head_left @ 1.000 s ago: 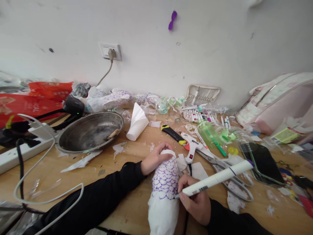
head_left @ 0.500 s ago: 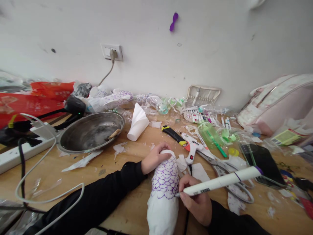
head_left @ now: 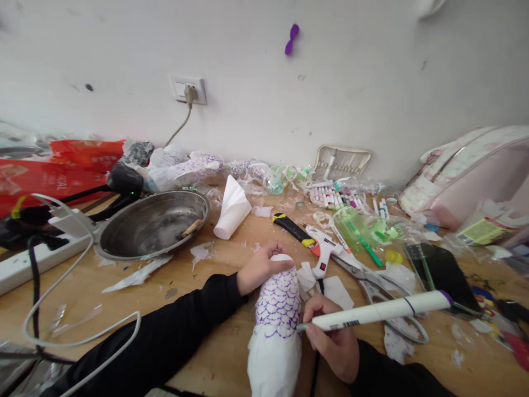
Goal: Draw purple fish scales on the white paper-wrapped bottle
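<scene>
On the worktop (head_left: 225, 264), in the head view, a long white form (head_left: 278, 320) is clasped at its far end by the left hand (head_left: 262, 270); its far half is covered with rows of purple scales. A white marker (head_left: 380, 311) is pinched near its tip by the right hand (head_left: 336, 347), and the tip is held at the form's right edge. The 2 hands are held apart. Beyond them, a metal bowl (head_left: 140, 229), a utility knife (head_left: 291, 227), a glue gun (head_left: 326, 256) and scissors (head_left: 370, 292) are spread out.
</scene>
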The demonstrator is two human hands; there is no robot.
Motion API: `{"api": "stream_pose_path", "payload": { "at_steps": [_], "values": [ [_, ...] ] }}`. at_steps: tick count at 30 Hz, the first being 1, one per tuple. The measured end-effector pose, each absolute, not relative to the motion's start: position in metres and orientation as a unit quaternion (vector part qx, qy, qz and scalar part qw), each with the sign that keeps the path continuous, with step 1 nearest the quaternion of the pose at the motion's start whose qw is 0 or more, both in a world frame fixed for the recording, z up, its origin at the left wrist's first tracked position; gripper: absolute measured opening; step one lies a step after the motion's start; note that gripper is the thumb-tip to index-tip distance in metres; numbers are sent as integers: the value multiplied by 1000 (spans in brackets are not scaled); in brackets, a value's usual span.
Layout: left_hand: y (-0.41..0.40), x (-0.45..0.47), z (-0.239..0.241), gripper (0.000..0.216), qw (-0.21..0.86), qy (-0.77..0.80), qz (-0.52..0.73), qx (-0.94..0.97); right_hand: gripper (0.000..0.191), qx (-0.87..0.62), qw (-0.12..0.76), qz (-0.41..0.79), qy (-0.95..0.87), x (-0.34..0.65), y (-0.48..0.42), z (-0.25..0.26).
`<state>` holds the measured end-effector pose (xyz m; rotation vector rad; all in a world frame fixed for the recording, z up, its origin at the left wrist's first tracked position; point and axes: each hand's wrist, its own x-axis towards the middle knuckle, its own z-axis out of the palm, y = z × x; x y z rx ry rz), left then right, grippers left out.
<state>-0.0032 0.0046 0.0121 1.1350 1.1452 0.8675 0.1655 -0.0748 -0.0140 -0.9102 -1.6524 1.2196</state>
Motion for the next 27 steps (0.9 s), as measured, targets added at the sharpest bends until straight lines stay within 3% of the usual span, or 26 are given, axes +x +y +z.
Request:
{"api": "stream_pose_path", "payload": {
  "at_steps": [10,19,27],
  "values": [
    [-2,-1,9,37,726,400,421,369,8,-367,455,489,-647,168,-76,-17],
    [3,-3,0,30,636,416,411,503,6,-375,418,436,-703,165,-75,-11],
    [6,-2,-2,36,586,473,358,552,9,-376,403,409,-727,164,-75,-7]
  ]
}}
